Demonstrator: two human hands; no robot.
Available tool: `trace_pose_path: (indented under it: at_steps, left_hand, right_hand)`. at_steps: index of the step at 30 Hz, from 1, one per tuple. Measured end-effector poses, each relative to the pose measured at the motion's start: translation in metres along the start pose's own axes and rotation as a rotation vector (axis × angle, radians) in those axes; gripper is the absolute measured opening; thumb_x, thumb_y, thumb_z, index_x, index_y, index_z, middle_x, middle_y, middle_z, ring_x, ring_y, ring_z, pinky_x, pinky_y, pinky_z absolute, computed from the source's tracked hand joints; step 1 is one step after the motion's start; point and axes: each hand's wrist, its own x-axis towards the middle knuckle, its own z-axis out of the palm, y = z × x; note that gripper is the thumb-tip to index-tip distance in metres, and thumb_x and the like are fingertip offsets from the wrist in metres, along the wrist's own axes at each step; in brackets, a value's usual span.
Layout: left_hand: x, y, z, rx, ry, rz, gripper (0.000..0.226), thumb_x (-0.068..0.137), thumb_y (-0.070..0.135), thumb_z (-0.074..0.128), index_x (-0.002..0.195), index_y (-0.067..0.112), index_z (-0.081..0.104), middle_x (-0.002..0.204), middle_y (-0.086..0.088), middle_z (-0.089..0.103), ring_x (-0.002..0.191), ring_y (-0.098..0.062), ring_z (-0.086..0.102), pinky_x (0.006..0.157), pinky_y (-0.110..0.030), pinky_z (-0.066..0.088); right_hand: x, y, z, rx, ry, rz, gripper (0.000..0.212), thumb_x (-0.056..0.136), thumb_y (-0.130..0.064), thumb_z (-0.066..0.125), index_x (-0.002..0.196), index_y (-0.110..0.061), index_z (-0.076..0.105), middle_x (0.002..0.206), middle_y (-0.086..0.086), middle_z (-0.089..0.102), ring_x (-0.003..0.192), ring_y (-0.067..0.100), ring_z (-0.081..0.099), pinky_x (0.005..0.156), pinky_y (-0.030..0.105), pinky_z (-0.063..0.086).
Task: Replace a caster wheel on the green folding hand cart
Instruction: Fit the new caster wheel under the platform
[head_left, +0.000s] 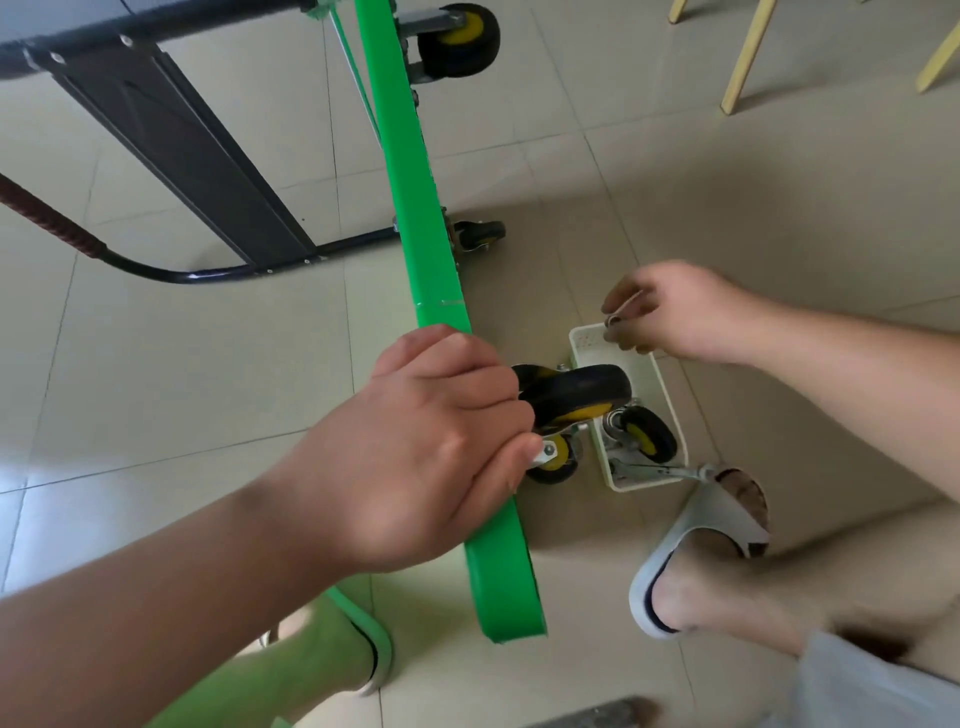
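1. I had the green hand cart (415, 208) tipped on its edge on the tiled floor, its underside turned toward the white tray (589, 345).
2. My left hand (441, 431) was clenched over the cart's deck near its lower end; its grip held the deck edge, fingers reaching toward the large caster (576, 387) just beside them.
3. I could not tell whether that caster was fastened to the deck or only held against it.
4. My right hand (670, 312) hovered over the far end of the tray, its grip pinching a small ring-like part (614, 320). It was too small to tell whether it was a washer or a nut.
5. My judgement was that the swap was mid-way. A wheel sat at the mounting spot and hardware was being picked up, so fastening and tightening seemed left.
6. I counted five casters:
   - two were mounted further along the deck, the far caster (460, 44) and the middle caster (480, 235);
   - one was the large one at my left hand;
   - one was a loose caster (553, 462) on the floor against the tray's left wall;
   - one was a tray caster (649, 434) lying inside the tray.
7. One wrench (660, 471) lay across the tray's near end, and there was only the one tray.
8. I saw two slippered feet, the right slipper (717, 514) touching the tray's near corner.
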Motion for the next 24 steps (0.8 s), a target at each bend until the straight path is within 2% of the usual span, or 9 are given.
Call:
trace_pose_path:
  at_steps: [4, 8, 12, 15, 19, 21, 24]
  left_hand:
    - [0.0, 0.001, 0.0, 0.006, 0.012, 0.006, 0.046, 0.114, 0.035, 0.03, 0.089, 0.023, 0.066, 0.092, 0.005, 0.059, 0.105, -0.026, 0.057, 0.106, -0.037, 0.036]
    - [0.0, -0.001, 0.002, 0.001, 0.016, 0.008, 0.046, 0.113, 0.035, 0.03, 0.088, 0.022, 0.066, 0.092, 0.005, 0.06, 0.104, -0.026, 0.057, 0.106, -0.04, 0.039]
    - [0.0, -0.002, 0.003, 0.001, 0.007, 0.015, 0.042, 0.112, 0.034, 0.034, 0.087, 0.021, 0.065, 0.092, 0.004, 0.059, 0.104, -0.027, 0.057, 0.106, -0.038, 0.038]
    - [0.0, -0.003, 0.003, 0.006, -0.004, 0.023, 0.041, 0.112, 0.033, 0.035, 0.088, 0.021, 0.066, 0.093, 0.004, 0.06, 0.105, -0.026, 0.055, 0.107, -0.036, 0.035]
    - [0.001, -0.002, 0.003, -0.009, 0.001, 0.016, 0.043, 0.112, 0.032, 0.034, 0.086, 0.019, 0.065, 0.091, 0.003, 0.059, 0.104, -0.026, 0.054, 0.106, -0.034, 0.033]
    - [0.002, -0.002, 0.004, -0.016, -0.005, 0.012, 0.043, 0.112, 0.032, 0.034, 0.086, 0.018, 0.065, 0.091, 0.002, 0.059, 0.103, -0.026, 0.054, 0.104, -0.033, 0.033]
    - [0.002, -0.003, 0.003, -0.03, -0.018, 0.01, 0.043, 0.112, 0.031, 0.034, 0.086, 0.019, 0.066, 0.092, 0.002, 0.059, 0.103, -0.026, 0.056, 0.103, -0.029, 0.031]
  right_hand:
    - [-0.02, -0.04, -0.024, -0.061, -0.01, -0.174, 0.012, 0.09, -0.027, 0.077, 0.099, -0.028, 0.069, 0.082, -0.014, 0.078, 0.068, 0.001, 0.072, 0.073, 0.027, 0.055]
    - [-0.033, -0.062, -0.021, -0.124, -0.052, -0.299, 0.005, 0.093, -0.038, 0.071, 0.097, -0.039, 0.072, 0.086, -0.024, 0.073, 0.081, -0.013, 0.065, 0.074, 0.016, 0.048]
    - [-0.024, -0.073, 0.001, -0.189, -0.157, -0.323, 0.013, 0.093, -0.038, 0.07, 0.104, -0.037, 0.077, 0.094, -0.025, 0.072, 0.089, -0.008, 0.066, 0.08, 0.014, 0.05]
    - [-0.01, -0.079, 0.016, -0.186, -0.248, -0.307, 0.019, 0.092, -0.033, 0.072, 0.11, -0.032, 0.076, 0.098, -0.02, 0.073, 0.092, -0.005, 0.067, 0.083, 0.018, 0.053]
    - [0.006, -0.079, 0.029, -0.112, -0.283, -0.252, 0.015, 0.087, -0.027, 0.078, 0.101, -0.029, 0.077, 0.088, -0.016, 0.073, 0.084, 0.002, 0.07, 0.066, 0.017, 0.05]
    - [0.01, -0.079, 0.032, -0.076, -0.287, -0.225, 0.012, 0.085, -0.026, 0.08, 0.097, -0.028, 0.078, 0.087, -0.015, 0.073, 0.083, 0.008, 0.072, 0.064, 0.024, 0.053]
    - [0.013, -0.078, 0.033, 0.004, -0.317, -0.169, 0.013, 0.081, -0.025, 0.083, 0.093, -0.027, 0.079, 0.093, -0.011, 0.074, 0.087, 0.021, 0.073, 0.074, 0.037, 0.06]
